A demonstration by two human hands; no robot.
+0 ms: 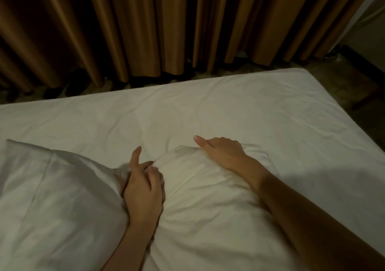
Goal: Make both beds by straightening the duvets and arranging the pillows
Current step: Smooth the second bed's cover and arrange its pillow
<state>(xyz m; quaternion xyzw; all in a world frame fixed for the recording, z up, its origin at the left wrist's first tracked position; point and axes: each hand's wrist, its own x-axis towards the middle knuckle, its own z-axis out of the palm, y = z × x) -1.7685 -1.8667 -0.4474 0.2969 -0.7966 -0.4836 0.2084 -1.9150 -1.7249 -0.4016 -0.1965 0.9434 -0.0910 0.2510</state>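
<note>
I am gripping the soft white pillow [208, 187] directly beneath me: my left hand [143, 189] is pinching its near-left edge, my right hand [223, 152] curling over its far corner. Its long axis is running away rightward, beside a second white pillow [58, 197] on the white-sheeted bed [270, 108].

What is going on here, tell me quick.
A person is arranging pillows on a bed with a white sheet. The left hand grips the edge of the right pillow where it meets the left pillow. The right hand holds that pillow's far corner, forefinger out. Brown curtains hang behind. No duvet shows.
</note>
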